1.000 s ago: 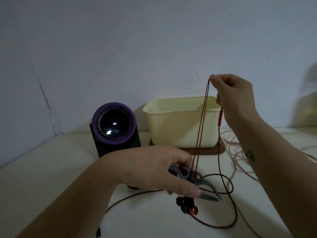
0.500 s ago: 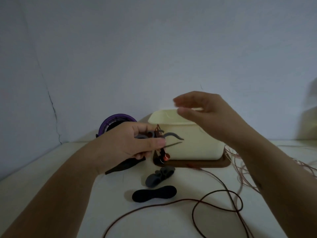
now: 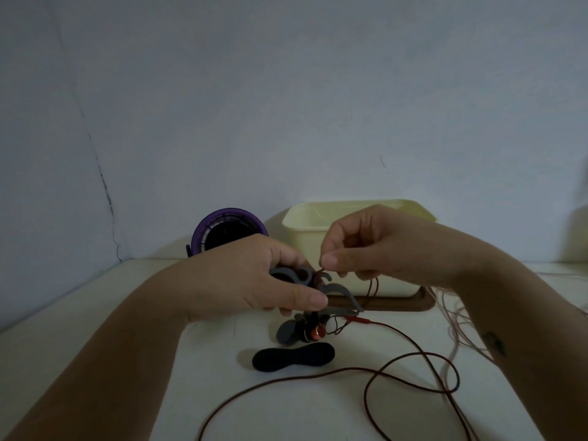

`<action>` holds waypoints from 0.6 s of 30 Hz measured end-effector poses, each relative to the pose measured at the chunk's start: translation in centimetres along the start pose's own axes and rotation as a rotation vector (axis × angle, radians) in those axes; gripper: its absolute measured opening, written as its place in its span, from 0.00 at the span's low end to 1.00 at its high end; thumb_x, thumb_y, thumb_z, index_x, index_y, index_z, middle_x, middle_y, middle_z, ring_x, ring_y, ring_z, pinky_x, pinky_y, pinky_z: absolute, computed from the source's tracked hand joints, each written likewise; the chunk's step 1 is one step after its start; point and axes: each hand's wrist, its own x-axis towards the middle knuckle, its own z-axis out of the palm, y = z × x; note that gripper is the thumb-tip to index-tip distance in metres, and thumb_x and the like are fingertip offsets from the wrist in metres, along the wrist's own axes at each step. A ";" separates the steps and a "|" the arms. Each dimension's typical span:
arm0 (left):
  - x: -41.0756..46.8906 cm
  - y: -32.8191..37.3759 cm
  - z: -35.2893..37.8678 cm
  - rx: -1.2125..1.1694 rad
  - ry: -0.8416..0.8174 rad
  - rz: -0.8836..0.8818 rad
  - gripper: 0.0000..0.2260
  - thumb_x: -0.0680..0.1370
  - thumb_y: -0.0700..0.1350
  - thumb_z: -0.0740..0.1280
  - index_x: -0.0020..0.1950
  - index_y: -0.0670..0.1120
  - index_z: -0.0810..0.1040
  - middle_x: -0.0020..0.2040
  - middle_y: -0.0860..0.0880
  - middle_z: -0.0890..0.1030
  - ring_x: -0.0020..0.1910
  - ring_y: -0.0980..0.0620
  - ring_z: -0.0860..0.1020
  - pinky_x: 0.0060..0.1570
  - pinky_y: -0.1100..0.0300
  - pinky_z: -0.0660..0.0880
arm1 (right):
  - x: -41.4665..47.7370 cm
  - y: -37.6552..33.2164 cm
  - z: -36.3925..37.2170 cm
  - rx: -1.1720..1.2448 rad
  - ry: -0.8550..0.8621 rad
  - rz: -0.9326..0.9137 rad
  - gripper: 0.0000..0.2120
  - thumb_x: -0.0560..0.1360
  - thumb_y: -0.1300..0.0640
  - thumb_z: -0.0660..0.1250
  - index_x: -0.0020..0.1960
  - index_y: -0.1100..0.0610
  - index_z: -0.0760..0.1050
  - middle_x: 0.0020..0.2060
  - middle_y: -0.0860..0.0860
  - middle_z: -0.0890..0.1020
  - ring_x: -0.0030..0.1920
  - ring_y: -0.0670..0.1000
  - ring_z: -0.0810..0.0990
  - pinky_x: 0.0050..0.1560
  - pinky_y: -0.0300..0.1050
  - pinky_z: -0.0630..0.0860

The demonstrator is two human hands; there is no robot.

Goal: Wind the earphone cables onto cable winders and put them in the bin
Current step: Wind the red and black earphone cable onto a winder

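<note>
Left hand (image 3: 251,281) half hides winder (image 3: 343,292); right hand (image 3: 359,246) pinches cable (image 3: 371,289)

Bin (image 3: 302,243) front behind right hand (image 3: 375,249), red cable (image 3: 286,380) cut by bottom edge, winder (image 3: 292,275) seemingly half-covered

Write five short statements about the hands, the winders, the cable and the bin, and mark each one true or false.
1. The left hand holds a grey cable winder. True.
2. The right hand lies flat on the table. False: it is raised above the table and pinches the dark red cable.
3. A black winder lies on the table, and neither hand touches it. True.
4. The cream bin stands directly on the table. False: it stands on a brown tray.
5. The dark red cable is fully wound. False: long loops of it lie loose on the table.
</note>
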 end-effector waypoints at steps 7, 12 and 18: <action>0.5 0.1 0.9 -0.001 -0.023 0.005 0.16 0.64 0.59 0.73 0.47 0.52 0.84 0.39 0.52 0.83 0.38 0.57 0.80 0.43 0.60 0.76 | 0.2 -0.8 0.7 -0.036 0.092 -0.130 0.01 0.70 0.61 0.72 0.40 0.58 0.81 0.34 0.53 0.81 0.36 0.45 0.78 0.41 0.33 0.75; 0.3 0.0 0.5 -0.011 0.022 0.034 0.19 0.65 0.59 0.75 0.52 0.53 0.83 0.47 0.49 0.85 0.48 0.49 0.83 0.56 0.50 0.77 | 0.7 0.3 0.4 0.012 0.132 -0.091 0.06 0.65 0.52 0.72 0.38 0.55 0.80 0.32 0.50 0.79 0.32 0.44 0.74 0.34 0.35 0.70; 0.1 0.7 0.5 -0.049 0.079 0.064 0.17 0.65 0.55 0.74 0.51 0.50 0.83 0.47 0.51 0.85 0.47 0.54 0.83 0.53 0.59 0.79 | 1.1 1.7 0.0 0.301 0.075 -0.121 0.08 0.67 0.56 0.74 0.39 0.59 0.78 0.27 0.46 0.77 0.27 0.42 0.69 0.29 0.32 0.66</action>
